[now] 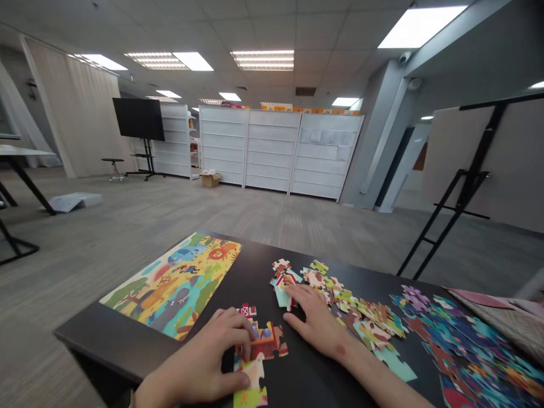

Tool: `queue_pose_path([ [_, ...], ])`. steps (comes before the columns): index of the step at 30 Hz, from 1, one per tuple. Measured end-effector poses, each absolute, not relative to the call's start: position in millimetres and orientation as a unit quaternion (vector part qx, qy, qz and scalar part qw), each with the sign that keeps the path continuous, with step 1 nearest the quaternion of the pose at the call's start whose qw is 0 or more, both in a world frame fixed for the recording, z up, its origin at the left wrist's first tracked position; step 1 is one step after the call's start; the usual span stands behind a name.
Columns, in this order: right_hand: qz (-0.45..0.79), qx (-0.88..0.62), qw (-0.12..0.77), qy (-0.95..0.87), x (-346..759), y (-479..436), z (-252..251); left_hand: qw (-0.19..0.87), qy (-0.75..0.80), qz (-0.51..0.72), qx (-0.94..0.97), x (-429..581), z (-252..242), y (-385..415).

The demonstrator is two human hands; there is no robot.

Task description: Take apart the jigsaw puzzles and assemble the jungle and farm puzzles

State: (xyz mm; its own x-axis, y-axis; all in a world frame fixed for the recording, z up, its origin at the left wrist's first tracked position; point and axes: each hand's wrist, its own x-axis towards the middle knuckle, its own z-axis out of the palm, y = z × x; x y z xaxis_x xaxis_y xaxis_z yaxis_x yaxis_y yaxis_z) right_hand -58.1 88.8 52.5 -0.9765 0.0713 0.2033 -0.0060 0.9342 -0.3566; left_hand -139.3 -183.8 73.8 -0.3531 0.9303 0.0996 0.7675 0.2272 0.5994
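The head camera looks down on the left hand (199, 357), curled over a cluster of joined jigsaw pieces (263, 343) on the dark tabletop (106, 334). Its fingers grip the cluster from above, and the thumb lies along a pale piece (255, 382) at the near edge. The right hand (317, 323) lies open and unclenched, its fingertips (291, 290) resting on a heap of loose multicoloured pieces (344, 300) just right of the cluster.

Further right, a blue-toned spread of pieces (467, 351) runs to a pink-edged patterned sheet (497, 317). To the left sits an assembled animal puzzle (172, 286), with an orange lion near its far corner (no lettering on it can be read).

Beyond the tabletop, on a grey carpet (212, 221), stand white shelving units (272, 150), a cardboard carton (210, 179), a wall screen on a black stand (138, 119) and a black easel (463, 181). Any print on the carton or along the shelf tops is too small to read.
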Motion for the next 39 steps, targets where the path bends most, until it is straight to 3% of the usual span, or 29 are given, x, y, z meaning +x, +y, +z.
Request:
queue_pose_path([
  [7,0.200,-0.016,0.137,-0.970,-46,96,59,0.145,0.787,0.309,0.514,-146,66,-183],
  [16,0.062,-0.133,0.189,-0.971,-40,120,56,0.085,0.815,0.260,0.511,-145,62,-186],
  [19,0.106,-0.071,0.189,-0.974,-43,100,58,0.069,0.815,0.241,0.522,-152,49,-185],
  [25,0.181,0.054,0.090,-0.978,-44,75,64,0.030,0.777,0.211,0.593,-173,22,-181],
  [34,0.223,0.054,0.077,-0.970,-49,77,74,0.009,0.821,0.174,0.544,-175,9,-176],
  [39,0.258,-0.006,0.115,-0.959,-51,73,64,0.059,0.834,0.167,0.522,-178,8,-173],
])
